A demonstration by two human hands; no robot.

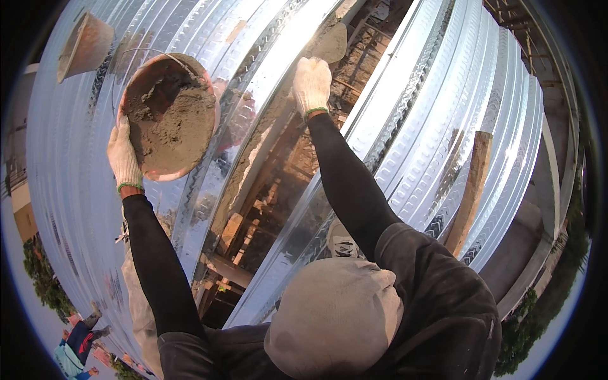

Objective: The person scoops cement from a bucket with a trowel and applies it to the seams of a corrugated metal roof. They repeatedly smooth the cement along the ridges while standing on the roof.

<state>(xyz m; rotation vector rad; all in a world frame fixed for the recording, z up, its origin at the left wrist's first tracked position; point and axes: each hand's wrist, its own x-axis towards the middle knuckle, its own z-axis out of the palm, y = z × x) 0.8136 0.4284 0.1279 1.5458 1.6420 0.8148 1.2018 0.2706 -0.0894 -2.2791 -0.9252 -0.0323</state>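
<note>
My left hand (pixel 125 155), in a white knitted glove with a green cuff, grips the left edge of a round bucket (pixel 170 177). The bucket is tilted so that its grey-brown wet mortar (pixel 180 120) shows, and a thin wire handle arches over its far side. Farther right, my gloved right hand (pixel 312 85) is closed around a trowel, whose rounded blade (pixel 332 43) points away from me; the handle is hidden in the fist. Under the trowel runs a narrow concrete beam (pixel 256 157) smeared with mortar, beside a long opening.
Ribbed shiny metal decking (pixel 430 120) lies on both sides of the opening, where bricks and timber show below. A second bucket (pixel 87 47) stands at the far left. A wooden board (pixel 470 193) rests on the right decking. Another person (pixel 77 347) is at the lower left.
</note>
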